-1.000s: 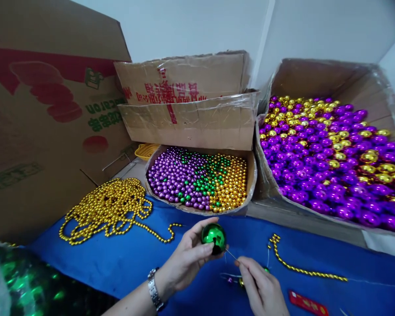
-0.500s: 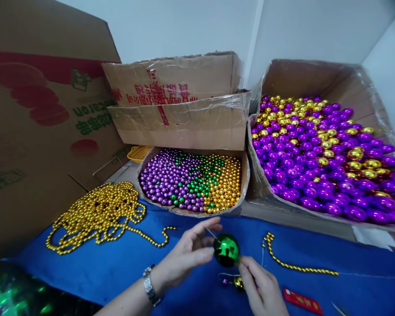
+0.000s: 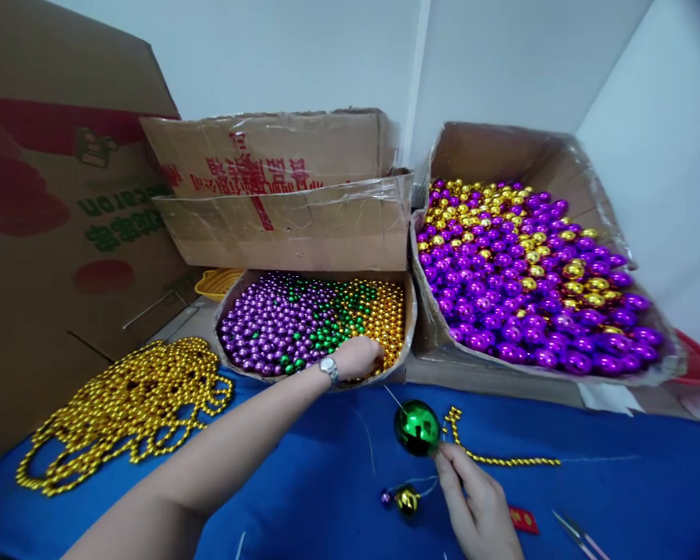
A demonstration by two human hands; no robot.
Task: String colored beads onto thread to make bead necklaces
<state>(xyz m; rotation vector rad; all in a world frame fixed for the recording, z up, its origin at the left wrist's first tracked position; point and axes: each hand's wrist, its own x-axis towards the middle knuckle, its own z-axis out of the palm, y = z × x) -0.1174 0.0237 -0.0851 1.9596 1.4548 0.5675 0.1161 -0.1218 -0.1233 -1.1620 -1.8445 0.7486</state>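
Head view: left hand [image 3: 358, 356] at bead tray [image 3: 409, 327] edge, right hand [image 3: 478, 505] pinching green ball [image 3: 417, 428].

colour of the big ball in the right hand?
Shiny green ball, pinched by the right hand; head view.

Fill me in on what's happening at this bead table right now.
A person is stringing shiny beads over a blue cloth. The right hand pinches a large green ball that has a thin needle or wire poking out of it. The left hand reaches into the shallow box of small beads, at its gold end. A gold bead strand lies by the ball, and a heap of gold strands sits to the left.
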